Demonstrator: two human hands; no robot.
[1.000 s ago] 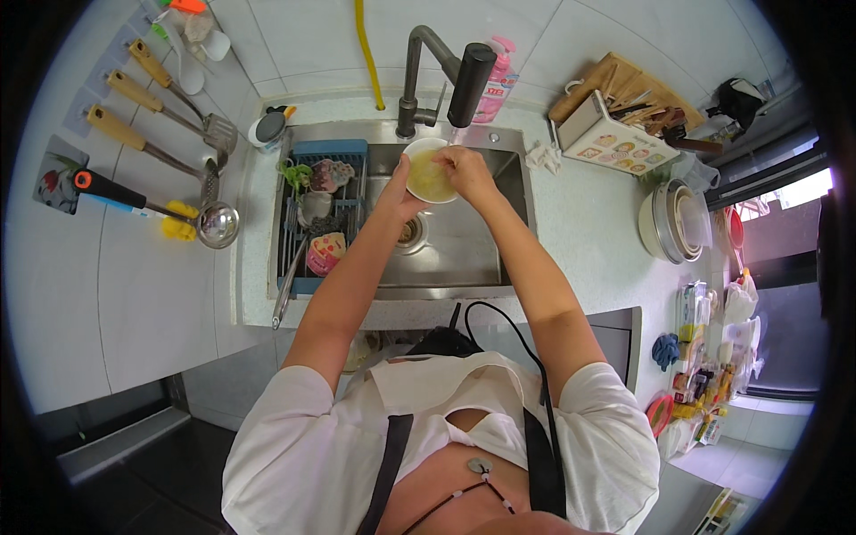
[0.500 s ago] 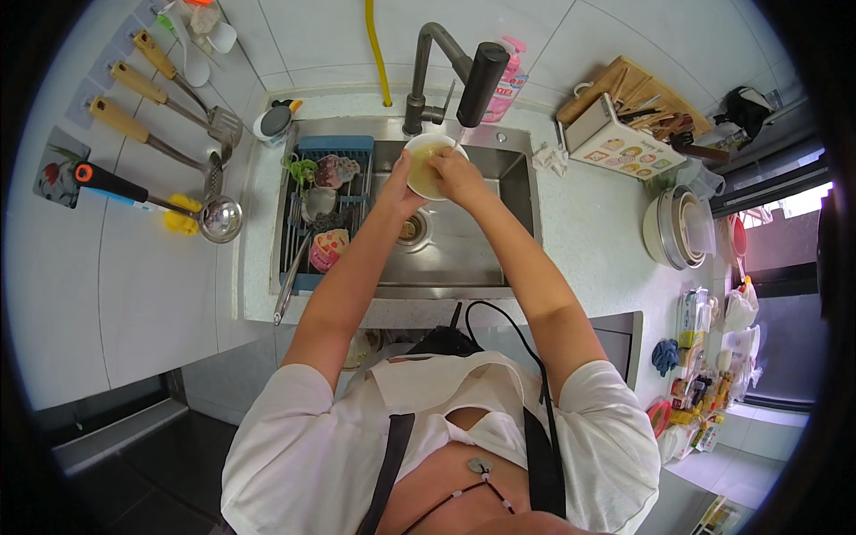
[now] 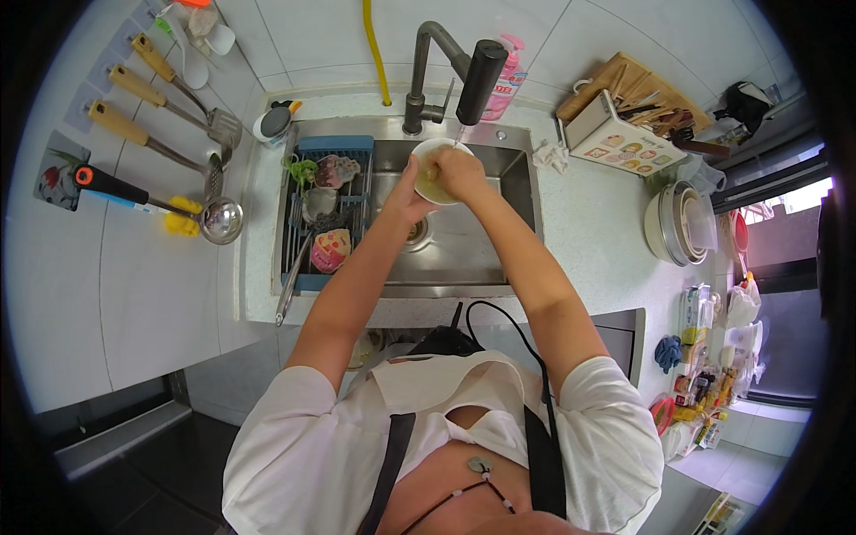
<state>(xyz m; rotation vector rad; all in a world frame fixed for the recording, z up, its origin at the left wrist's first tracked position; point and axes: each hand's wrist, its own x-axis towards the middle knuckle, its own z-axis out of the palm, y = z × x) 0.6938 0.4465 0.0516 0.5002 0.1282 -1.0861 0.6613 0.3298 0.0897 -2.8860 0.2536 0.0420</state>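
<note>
Under the black tap head, a white bowl with cloudy yellowish liquid is held above the sink. My left hand grips the bowl's left side, thumb near the rim. My right hand reaches into the bowl from the right, its fingers curled down at the liquid. Whatever those fingers hold, if anything, is hidden. A thin stream of water falls from the tap at the bowl's far edge.
On the left of the steel sink, a blue drying rack holds leafy greens, a ladle-like long-handled tool and a pink package. A pink pump bottle stands behind the tap. Stacked bowls and a utensil box are at right.
The bowl and both hands have shifted slightly right, closer beneath the tap. My right hand's fingers have moved within the bowl.
</note>
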